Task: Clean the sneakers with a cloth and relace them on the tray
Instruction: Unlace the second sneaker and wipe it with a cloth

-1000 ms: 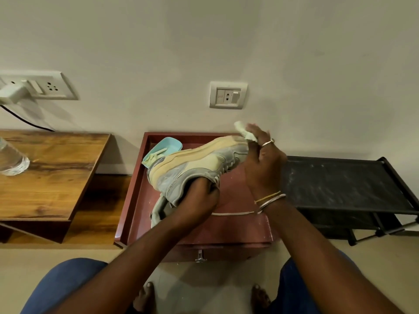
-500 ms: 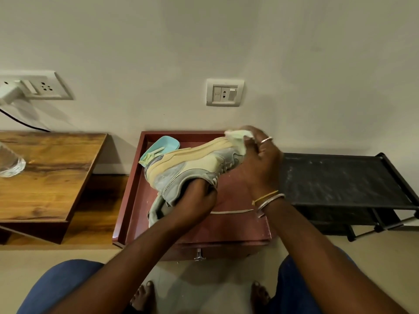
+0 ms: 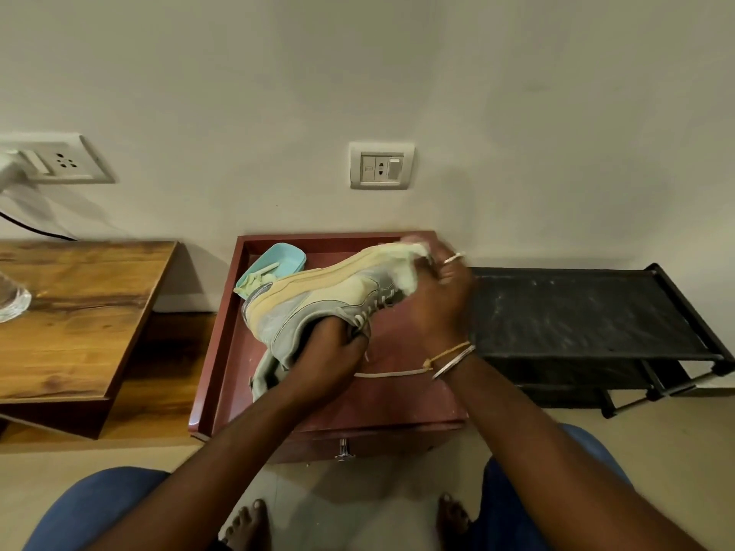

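Sneaker (image 3: pixel 318 300) in cream, yellow and grey is held up in the centre of the frame, above the dark red tray (image 3: pixel 222 344), with its sole turned to the upper left and its toe pointing to the right. The left hand (image 3: pixel 330 351) grips it at the opening, below the middle of the shoe, with the fingers curled around the grey edge near the eyelets. The right hand (image 3: pixel 441 308) is at the toe, its fingers closed on a pale cloth (image 3: pixel 405 268) and pressing it on the front of the shoe. This part is blurred, so how each finger lies I cannot tell. A loose white lace (image 3: pixel 389 374) lies on the tray floor under the right wrist. A second grey sneaker (image 3: pixel 266 371) lies on the tray below the left hand, mostly hidden. In the far left corner of the tray stands a light blue dish (image 3: pixel 274 264). A wooden table (image 3: pixel 79 312) is at the left of the frame, a black rack (image 3: pixel 576 312) at the right, and a wall socket (image 3: pixel 381 165) above the tray.
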